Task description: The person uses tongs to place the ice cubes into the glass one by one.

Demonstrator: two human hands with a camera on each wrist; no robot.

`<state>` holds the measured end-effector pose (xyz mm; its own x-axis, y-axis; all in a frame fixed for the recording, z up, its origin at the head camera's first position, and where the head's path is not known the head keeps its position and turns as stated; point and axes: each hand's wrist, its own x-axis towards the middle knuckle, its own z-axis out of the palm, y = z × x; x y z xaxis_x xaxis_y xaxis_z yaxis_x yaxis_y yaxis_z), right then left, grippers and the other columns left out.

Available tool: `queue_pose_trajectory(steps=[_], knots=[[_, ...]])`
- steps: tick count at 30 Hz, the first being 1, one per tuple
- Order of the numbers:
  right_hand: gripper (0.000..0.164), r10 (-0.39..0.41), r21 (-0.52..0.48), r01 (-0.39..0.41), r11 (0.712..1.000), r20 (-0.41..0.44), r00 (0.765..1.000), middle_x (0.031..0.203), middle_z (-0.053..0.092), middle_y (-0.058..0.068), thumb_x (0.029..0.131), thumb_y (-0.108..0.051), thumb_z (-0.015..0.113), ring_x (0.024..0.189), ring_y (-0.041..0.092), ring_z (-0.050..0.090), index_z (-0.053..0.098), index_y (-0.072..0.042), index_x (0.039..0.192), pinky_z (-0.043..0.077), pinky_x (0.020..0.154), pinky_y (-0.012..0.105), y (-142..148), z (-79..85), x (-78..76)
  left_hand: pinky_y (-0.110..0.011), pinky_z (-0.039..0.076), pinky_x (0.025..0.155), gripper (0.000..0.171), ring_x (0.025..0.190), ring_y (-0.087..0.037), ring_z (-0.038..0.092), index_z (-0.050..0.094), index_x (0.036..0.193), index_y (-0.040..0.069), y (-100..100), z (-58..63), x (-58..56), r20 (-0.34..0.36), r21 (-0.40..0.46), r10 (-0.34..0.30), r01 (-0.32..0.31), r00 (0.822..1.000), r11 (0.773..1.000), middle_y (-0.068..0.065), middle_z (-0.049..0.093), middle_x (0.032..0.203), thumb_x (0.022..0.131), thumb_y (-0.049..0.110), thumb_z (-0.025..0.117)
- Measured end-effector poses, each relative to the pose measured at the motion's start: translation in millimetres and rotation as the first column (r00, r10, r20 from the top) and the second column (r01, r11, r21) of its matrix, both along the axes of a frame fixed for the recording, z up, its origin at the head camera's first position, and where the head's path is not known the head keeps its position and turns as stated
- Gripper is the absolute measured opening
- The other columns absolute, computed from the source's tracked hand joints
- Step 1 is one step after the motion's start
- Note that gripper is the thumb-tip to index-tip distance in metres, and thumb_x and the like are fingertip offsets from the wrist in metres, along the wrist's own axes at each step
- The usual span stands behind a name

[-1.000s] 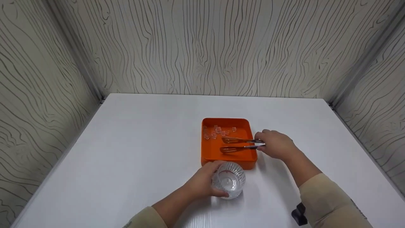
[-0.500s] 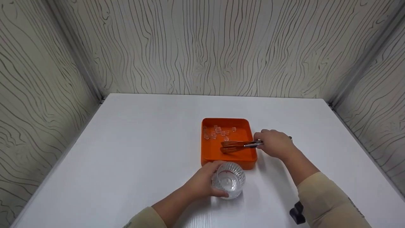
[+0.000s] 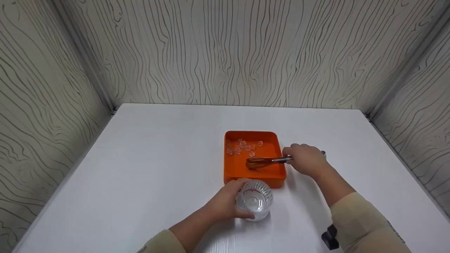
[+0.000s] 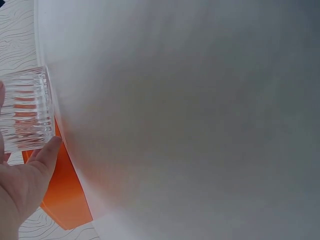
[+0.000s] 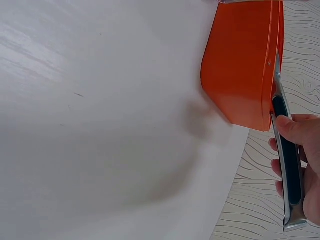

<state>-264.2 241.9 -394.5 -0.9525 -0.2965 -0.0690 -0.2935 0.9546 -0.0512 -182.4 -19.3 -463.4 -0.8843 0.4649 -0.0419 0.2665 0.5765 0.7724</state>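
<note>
My left hand (image 3: 226,201) curls its fingers and thumb round a ribbed clear glass (image 3: 255,200), which stands on the white table before the orange tray. In the left wrist view, the thumb lies along the side of the glass (image 4: 27,110). Beyond the tray's right rim, my right hand (image 3: 305,160) grips a pair of tongs (image 5: 286,150) by the dark-inlaid metal handle. The amber tips (image 3: 259,162) are pressed together inside the orange tray (image 3: 235,170). Several clear cubes (image 3: 242,144) lie toward the tray's back left. Whether the tips pinch a cube cannot be made out.
A small black object (image 3: 330,237) sits on the white table (image 3: 158,158) beside the right forearm. Wood-patterned panels (image 3: 225,52) rise behind the table and at both sides.
My right hand has squeezed the tongs, and their spread tips have come together. A cube behind the tips now shows. The left hand and the glass have stayed in place.
</note>
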Motion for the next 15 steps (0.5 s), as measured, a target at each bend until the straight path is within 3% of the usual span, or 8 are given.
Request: queue_pose_trajectory(steps=[15], knots=[[0.008,-0.013,-0.043,0.013,0.999,0.011,1.000,0.072,0.054,-0.005,0.083,-0.016,0.065,0.068,0.018,0.048,0.062,-0.023,0.087,0.044,0.060,0.033,4.9,-1.2,-2.1,-0.041,0.037,0.101,0.082,0.114,-0.012,0.045,0.040,0.128,0.039,0.9,-2.0,0.3,-0.021,-0.001,0.010,-0.010,1.000,1.000,0.011,0.048,0.122,0.058,0.043,0.084]])
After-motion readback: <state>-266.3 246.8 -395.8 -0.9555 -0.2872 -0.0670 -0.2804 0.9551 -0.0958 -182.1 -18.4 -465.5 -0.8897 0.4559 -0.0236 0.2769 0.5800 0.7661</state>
